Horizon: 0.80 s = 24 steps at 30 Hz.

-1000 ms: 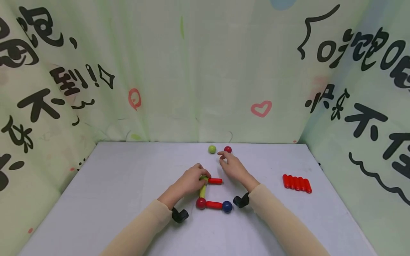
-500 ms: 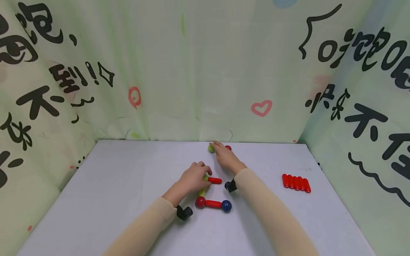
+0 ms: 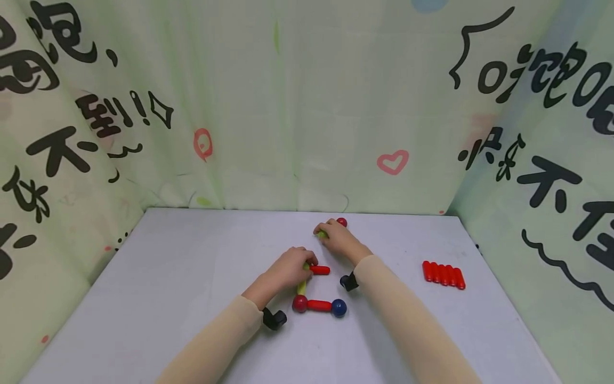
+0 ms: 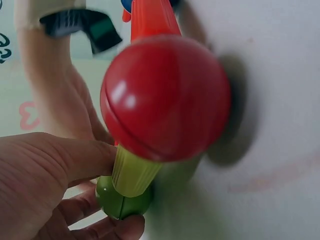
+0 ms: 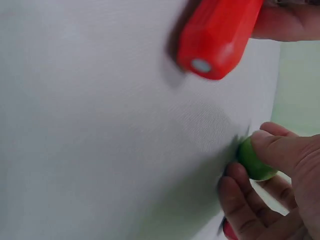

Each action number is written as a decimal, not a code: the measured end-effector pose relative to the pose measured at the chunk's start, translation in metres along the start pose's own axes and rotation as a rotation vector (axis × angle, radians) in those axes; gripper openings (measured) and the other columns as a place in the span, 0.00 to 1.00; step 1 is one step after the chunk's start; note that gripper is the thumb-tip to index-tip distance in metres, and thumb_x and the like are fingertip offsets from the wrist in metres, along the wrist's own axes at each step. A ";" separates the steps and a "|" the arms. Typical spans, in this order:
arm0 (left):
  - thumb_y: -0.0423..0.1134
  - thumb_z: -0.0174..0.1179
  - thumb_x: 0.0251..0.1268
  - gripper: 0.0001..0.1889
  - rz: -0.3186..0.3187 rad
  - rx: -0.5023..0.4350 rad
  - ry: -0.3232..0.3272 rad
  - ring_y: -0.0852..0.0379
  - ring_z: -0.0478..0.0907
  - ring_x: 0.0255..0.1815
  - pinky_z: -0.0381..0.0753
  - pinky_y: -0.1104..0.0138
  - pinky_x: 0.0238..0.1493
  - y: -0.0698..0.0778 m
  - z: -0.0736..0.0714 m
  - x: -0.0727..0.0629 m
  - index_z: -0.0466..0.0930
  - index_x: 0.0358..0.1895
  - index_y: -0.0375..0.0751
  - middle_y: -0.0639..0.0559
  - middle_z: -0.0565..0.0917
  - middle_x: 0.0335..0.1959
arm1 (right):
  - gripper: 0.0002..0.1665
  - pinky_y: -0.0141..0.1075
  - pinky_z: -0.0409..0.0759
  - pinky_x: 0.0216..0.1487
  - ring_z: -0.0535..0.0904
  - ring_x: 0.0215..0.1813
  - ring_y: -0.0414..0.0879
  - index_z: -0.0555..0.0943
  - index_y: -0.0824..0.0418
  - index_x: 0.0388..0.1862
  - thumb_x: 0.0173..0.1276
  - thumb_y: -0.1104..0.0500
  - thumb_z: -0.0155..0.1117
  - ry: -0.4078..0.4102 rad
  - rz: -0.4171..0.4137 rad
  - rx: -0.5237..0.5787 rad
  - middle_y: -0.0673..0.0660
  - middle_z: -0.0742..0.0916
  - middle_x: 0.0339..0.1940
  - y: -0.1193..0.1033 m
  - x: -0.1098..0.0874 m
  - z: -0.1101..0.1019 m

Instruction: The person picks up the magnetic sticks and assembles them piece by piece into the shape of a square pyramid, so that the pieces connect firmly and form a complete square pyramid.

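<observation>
My left hand (image 3: 290,268) grips a green ball (image 4: 120,202) at one corner of a magnetic stick-and-ball shape; its thumb lies by the yellow-green stick (image 4: 134,172). That stick runs down to a red ball (image 3: 299,303), from which a red stick (image 3: 318,305) leads to a blue ball (image 3: 339,308). Another red stick (image 3: 320,270) points right from the green corner, with a bare metal tip in the right wrist view. Farther back, my right hand (image 3: 339,239) pinches a loose green ball (image 5: 255,162) between thumb and fingers, close to the tabletop.
A loose red ball (image 3: 341,222) lies by the table's back edge, just behind my right hand. Several red sticks (image 3: 443,274) lie side by side on the right of the white table (image 3: 192,256). A printed curtain (image 3: 297,106) hangs around the back and sides.
My right hand has moved left from near the red ball, taken hold of the loose green ball and drawn it slightly toward me. My left hand stays at the corner, the shape barely shifting.
</observation>
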<state>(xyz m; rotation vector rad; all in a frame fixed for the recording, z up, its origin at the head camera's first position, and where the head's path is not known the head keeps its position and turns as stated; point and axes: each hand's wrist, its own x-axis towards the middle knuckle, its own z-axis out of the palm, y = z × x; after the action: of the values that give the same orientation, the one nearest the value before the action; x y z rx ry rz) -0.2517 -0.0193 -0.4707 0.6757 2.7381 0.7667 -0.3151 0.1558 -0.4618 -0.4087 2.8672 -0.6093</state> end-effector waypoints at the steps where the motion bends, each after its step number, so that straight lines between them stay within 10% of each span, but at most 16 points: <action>1: 0.33 0.68 0.66 0.12 0.000 0.003 -0.001 0.55 0.76 0.43 0.80 0.67 0.44 -0.001 0.000 0.000 0.87 0.51 0.43 0.51 0.84 0.42 | 0.17 0.52 0.77 0.68 0.78 0.60 0.57 0.82 0.56 0.61 0.75 0.64 0.63 -0.004 0.000 -0.005 0.63 0.80 0.58 0.001 -0.005 -0.001; 24: 0.35 0.66 0.68 0.11 0.054 -0.010 0.057 0.56 0.76 0.40 0.79 0.65 0.44 -0.009 0.009 -0.007 0.87 0.52 0.45 0.51 0.82 0.42 | 0.19 0.40 0.82 0.47 0.76 0.42 0.47 0.80 0.57 0.53 0.65 0.59 0.76 -0.040 -0.013 0.025 0.56 0.82 0.43 0.006 -0.080 0.007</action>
<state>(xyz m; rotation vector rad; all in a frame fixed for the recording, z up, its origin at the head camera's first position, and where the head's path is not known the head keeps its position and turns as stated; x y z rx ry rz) -0.2463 -0.0258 -0.4827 0.7402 2.7748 0.8237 -0.2394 0.1827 -0.4607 -0.4311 2.8184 -0.6317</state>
